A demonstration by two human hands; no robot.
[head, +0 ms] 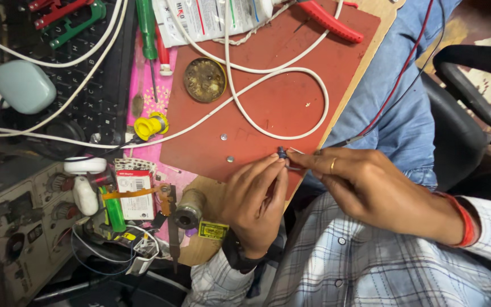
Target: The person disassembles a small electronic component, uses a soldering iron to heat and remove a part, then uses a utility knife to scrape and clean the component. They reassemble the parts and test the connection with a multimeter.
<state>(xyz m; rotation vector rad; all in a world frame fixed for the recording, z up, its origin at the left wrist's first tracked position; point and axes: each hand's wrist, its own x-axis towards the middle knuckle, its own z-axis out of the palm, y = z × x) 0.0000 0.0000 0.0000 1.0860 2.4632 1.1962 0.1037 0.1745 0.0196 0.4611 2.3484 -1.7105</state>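
Both hands meet at the red mat's (291, 102) near edge: left hand (255, 199) and right hand (370, 187) pinch a small dark part (282, 153) between fingertips, work unfinished.

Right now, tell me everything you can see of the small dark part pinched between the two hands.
The small dark part is a tiny blue-black piece, too small to identify. It sits at the near edge of the red-brown mat, pinched between the fingertips of the left hand and the right hand. A thin pale lead sticks out on its right, and a thin dark one runs below it. Its material cannot be told.
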